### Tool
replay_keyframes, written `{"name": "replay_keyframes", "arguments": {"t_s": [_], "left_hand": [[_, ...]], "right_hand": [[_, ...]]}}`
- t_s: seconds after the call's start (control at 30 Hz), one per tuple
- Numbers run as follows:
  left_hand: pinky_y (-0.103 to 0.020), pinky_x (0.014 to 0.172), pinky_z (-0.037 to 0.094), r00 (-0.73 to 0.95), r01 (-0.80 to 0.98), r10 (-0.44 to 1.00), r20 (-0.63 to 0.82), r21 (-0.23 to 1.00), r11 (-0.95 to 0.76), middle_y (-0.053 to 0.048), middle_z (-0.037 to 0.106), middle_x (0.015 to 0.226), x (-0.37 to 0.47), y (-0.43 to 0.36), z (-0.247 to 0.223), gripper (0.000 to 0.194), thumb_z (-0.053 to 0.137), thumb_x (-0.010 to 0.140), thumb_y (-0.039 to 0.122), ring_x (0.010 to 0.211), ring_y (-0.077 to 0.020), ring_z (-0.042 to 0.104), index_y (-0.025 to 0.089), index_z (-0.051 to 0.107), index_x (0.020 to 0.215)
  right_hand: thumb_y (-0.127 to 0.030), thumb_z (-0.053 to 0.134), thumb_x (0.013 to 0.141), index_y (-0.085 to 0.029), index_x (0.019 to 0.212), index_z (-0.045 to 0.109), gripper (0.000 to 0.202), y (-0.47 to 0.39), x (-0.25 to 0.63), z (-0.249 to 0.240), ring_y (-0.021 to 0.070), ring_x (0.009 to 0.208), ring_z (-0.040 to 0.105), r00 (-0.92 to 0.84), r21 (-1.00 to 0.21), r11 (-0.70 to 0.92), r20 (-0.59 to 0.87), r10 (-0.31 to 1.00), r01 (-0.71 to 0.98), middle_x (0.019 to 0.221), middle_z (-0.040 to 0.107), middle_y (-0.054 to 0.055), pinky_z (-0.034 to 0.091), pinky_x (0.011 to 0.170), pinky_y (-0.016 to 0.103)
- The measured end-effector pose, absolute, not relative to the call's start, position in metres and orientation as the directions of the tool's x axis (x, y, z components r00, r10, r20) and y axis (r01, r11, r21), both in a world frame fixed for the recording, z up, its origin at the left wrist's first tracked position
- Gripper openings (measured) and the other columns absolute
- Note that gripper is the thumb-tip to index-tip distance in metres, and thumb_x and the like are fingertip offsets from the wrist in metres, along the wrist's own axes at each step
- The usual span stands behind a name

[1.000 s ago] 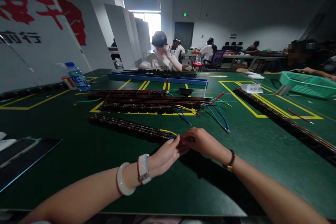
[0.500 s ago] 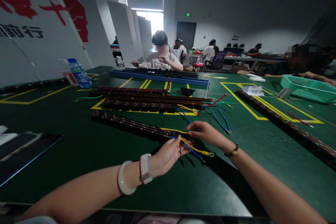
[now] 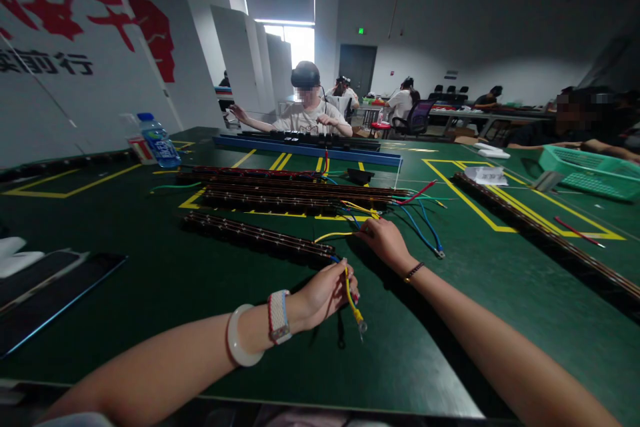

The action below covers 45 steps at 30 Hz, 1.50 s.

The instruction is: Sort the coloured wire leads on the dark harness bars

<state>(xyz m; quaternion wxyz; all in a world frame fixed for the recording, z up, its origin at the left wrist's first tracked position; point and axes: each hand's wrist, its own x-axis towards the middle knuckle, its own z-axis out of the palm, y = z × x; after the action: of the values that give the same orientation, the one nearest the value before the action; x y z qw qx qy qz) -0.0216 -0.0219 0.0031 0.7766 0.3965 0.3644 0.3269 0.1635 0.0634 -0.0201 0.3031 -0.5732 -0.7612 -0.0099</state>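
Observation:
My left hand (image 3: 325, 290) is closed around a yellow cable (image 3: 351, 300), whose ring terminal (image 3: 363, 327) hangs below the fingers. A bit of blue cable (image 3: 334, 258) shows just behind the fingertips. Farther right, my right hand (image 3: 386, 240) pinches another yellow cable (image 3: 334, 235), stretched from the end of a long black strip (image 3: 260, 237). That strip has thin copper-coloured lines along it and lies slantwise on the green table, apart from the strips behind it.
Behind lie several similar strips (image 3: 280, 199) with loose blue cables (image 3: 420, 230) and a red cable (image 3: 420, 193). Another long strip (image 3: 545, 240) is at right, near a green basket (image 3: 590, 170). A bottle (image 3: 159, 140) and dark flat panels (image 3: 65, 300) are at left. A co-worker (image 3: 310, 110) sits opposite.
My right hand has moved away from my left, pulling its yellow cable up and outward. The yellow cable in my left hand now hangs down more steeply, and the fingers have curled closed.

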Motion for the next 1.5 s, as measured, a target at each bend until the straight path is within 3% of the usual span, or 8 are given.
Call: {"name": "replay_keyframes", "arguments": {"t_s": [0.23,0.43,0.57,0.7,1.0,1.13,1.33,1.5], "left_hand": [[-0.021,0.064,0.041,0.523,-0.225,0.791,-0.317,0.844,0.487,0.000,0.047,0.065,-0.021,-0.023,0.007,0.023,0.037,0.093,0.033,0.057,-0.0085,0.050,0.015,0.041,0.080],[-0.022,0.064,0.041,0.499,-0.271,0.803,-0.325,0.822,0.501,-0.001,0.052,0.069,-0.021,-0.019,0.000,0.018,0.038,0.093,0.027,0.060,-0.0087,0.053,0.013,0.045,0.085],[-0.026,0.068,0.043,0.505,-0.365,0.808,-0.303,0.773,0.518,-0.003,0.056,0.073,-0.019,-0.017,-0.005,0.013,0.043,0.091,0.022,0.063,-0.0102,0.054,0.012,0.048,0.084],[-0.024,0.064,0.041,0.516,-0.407,0.808,-0.284,0.749,0.523,-0.001,0.053,0.068,-0.018,-0.017,-0.005,0.014,0.047,0.090,0.023,0.060,-0.0093,0.052,0.012,0.047,0.080],[-0.023,0.067,0.041,0.523,-0.457,0.806,-0.276,0.708,0.538,0.000,0.051,0.070,-0.018,-0.014,-0.010,0.014,0.049,0.090,0.024,0.064,-0.0083,0.052,0.013,0.045,0.081],[-0.024,0.071,0.043,0.523,-0.453,0.805,-0.279,0.709,0.540,-0.002,0.055,0.074,-0.020,-0.015,-0.008,0.014,0.047,0.090,0.024,0.068,-0.0088,0.054,0.013,0.048,0.083],[-0.038,0.083,0.043,0.652,-0.389,0.740,-0.163,0.766,0.511,-0.017,0.062,0.087,-0.025,-0.017,-0.003,0.036,0.032,0.086,0.030,0.084,-0.0234,0.062,0.004,0.056,0.090],[-0.039,0.085,0.043,0.612,-0.314,0.767,-0.195,0.830,0.461,-0.013,0.062,0.080,-0.023,-0.019,-0.006,0.023,0.043,0.080,0.025,0.081,-0.0225,0.062,0.006,0.055,0.083]], "right_hand": [[-0.038,0.047,0.091,-0.022,0.108,0.062,0.028,0.049,0.168,-0.024,0.0169,0.105,0.041,-0.319,-0.100,0.494,0.651,0.689,0.864,0.115,0.049,0.008,0.029,0.092,0.031],[-0.027,0.045,0.091,-0.022,0.116,0.059,0.029,0.013,0.175,-0.011,0.0094,0.090,0.043,-0.617,0.216,0.743,0.720,0.318,0.634,0.100,0.054,0.005,0.033,0.088,0.026],[-0.032,0.046,0.089,-0.019,0.115,0.058,0.032,0.003,0.168,-0.007,0.0097,0.087,0.044,-0.710,0.406,0.795,0.703,0.043,0.450,0.094,0.055,0.004,0.035,0.088,0.028],[-0.029,0.048,0.087,-0.017,0.104,0.059,0.023,0.002,0.164,-0.005,0.0092,0.085,0.044,-0.743,0.481,0.800,0.666,-0.067,0.360,0.092,0.055,0.003,0.036,0.084,0.027],[-0.033,0.045,0.089,-0.016,0.111,0.057,0.031,0.002,0.167,0.000,0.0101,0.085,0.046,-0.822,0.461,0.826,0.570,0.005,0.324,0.098,0.056,0.005,0.036,0.082,0.028],[-0.025,0.045,0.090,-0.017,0.112,0.058,0.027,0.002,0.163,-0.003,0.0085,0.084,0.046,-0.764,0.407,0.834,0.644,0.027,0.373,0.094,0.057,0.004,0.036,0.083,0.026],[-0.024,0.043,0.093,-0.015,0.098,0.063,0.022,0.011,0.150,0.005,0.0085,0.083,0.047,-0.445,-0.010,0.815,0.834,0.327,0.580,0.085,0.057,0.005,0.036,0.077,0.023],[-0.033,0.045,0.093,-0.015,0.091,0.065,0.027,0.022,0.125,0.023,0.0071,0.078,0.048,-0.362,-0.267,0.762,0.756,0.545,0.589,0.083,0.058,0.004,0.034,0.074,0.020]]}}
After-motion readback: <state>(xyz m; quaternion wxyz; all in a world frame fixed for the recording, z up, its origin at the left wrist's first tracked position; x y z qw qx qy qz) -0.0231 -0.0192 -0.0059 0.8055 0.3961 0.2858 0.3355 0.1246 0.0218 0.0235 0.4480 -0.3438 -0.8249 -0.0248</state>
